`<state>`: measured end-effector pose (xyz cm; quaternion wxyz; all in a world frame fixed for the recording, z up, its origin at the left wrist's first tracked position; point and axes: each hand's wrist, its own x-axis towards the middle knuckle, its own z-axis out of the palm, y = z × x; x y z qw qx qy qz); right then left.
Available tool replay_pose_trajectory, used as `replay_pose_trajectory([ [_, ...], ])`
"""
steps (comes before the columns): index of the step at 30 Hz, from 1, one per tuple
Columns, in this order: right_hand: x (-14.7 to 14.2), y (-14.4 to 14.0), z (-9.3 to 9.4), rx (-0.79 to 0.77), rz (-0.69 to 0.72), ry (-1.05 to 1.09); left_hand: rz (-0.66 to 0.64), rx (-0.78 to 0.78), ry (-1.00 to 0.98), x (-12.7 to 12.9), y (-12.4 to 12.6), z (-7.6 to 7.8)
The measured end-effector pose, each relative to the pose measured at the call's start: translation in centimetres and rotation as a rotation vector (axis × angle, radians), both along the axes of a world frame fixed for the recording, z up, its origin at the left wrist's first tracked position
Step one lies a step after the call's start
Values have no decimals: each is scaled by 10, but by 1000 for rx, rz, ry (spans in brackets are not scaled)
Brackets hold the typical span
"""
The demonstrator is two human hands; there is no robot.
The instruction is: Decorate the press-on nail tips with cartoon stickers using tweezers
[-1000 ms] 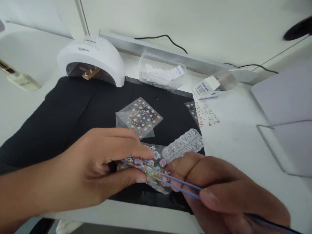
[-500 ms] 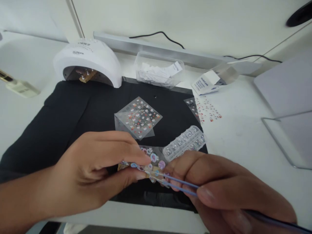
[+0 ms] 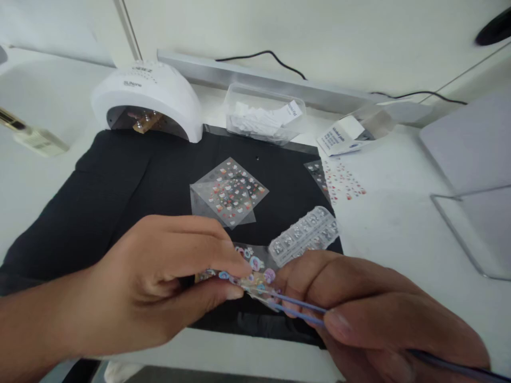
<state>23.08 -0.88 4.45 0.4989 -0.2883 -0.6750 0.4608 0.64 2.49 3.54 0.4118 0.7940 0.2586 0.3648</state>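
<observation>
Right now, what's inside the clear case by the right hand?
Small shiny bits sit in two rows of compartments in the clear case. The right hand covers part of its near edge, so I cannot see what lies there.

One head-worn camera looks forward and down across the white, smooth-topped counter [image 3: 391, 229]. The bare left hand [image 3: 167, 276] and right hand [image 3: 379, 314] are nearest, the flat off-white wall [image 3: 343, 42] farthest.

Left hand [image 3: 159, 271] in tight pinch; right hand [image 3: 383, 303] just beside it (fingers [image 3: 309, 274] curled inward).
</observation>
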Motion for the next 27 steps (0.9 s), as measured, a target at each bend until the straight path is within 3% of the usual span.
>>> replay_pose_trajectory([
  [10,2,-6,-12,-51,-153,29,-3,18,-14,2,0,2],
  [13,-1,-3,-5,-21,-52,9,9,24,2,3,-1,2],
  [17,-3,1,1,29,-57,-14,18,18,15,3,0,1],
  [27,8,-6,-9,-84,10,88,3,6,2,3,-1,1],
])
